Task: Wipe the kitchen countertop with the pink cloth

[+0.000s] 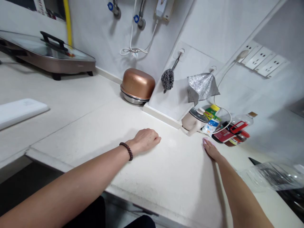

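My left hand (146, 139) rests on the white countertop (99, 133) with its fingers curled under, and I see nothing in it. A dark bead bracelet (127, 150) circles that wrist. My right hand (211, 148) lies flat on the counter with its fingers stretched out together, empty. Its fingertips point toward a small cream pot with a lid (193, 120) and a cluster of bottles (213, 122) near the wall.
An upturned copper bowl (137, 84) sits on steel dishes by the wall. A steel scourer (167, 79) and a silver cloth (201, 87) hang on the tiles. An electric griddle (45, 52) stands far left, a white board (19, 110) left, clear plastic (273, 175) right.
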Demonstrator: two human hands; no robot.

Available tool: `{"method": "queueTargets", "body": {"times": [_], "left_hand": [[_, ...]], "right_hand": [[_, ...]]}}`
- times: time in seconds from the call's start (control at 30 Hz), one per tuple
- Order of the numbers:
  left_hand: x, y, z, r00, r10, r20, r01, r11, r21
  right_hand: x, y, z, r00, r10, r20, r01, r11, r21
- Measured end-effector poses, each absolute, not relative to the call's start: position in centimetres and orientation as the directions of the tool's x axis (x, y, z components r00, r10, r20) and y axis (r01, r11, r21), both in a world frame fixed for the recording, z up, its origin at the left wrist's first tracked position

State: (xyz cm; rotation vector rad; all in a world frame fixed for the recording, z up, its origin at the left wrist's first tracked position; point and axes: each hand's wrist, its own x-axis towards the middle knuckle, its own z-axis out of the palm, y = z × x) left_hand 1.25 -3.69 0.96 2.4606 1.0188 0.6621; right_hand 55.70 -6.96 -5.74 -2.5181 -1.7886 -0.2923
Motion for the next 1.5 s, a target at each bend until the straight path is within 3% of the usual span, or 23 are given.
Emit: {"method": "queueTargets", "body": {"times": [0.2, 0.47, 1.0, 1.23, 1.5], "left_hand": [[1.0, -2.7, 0.2, 0.608, 0.734, 0.302, 0.552, -0.664, 0.504], [0.6, -2.7, 1.0, 0.573, 0.775, 0.266, 0.602, -0.618, 0.505], [0.1, -1.7, 0.1, 0.541, 0.802, 0.255, 0.569, -0.572, 0.590], [0.7, -2.4, 0.2, 0.584, 0.765, 0.270, 0.526, -0.611, 0.592], [1.1, -3.7, 1.2, 0.641, 0.728, 0.241, 0.516, -0.642, 0.566]], "right_hand": [[55.3, -9.8, -6.2, 0.346, 0.923, 0.171, 0.929, -0.363, 0.079], [53.1, -20.5, -6.9, 0.295, 0.936, 0.191, 0.949, -0.311, 0.056], [45.9, -39.0, -7.6, 0.222, 0.957, 0.186, 0.972, -0.231, 0.029], [44.0, -38.7, -7.6, 0.242, 0.964, 0.111, 0.969, -0.247, 0.030], [44.4, -29.4, -6.4, 0.219, 0.974, 0.060, 0.973, -0.222, 0.059]]}}
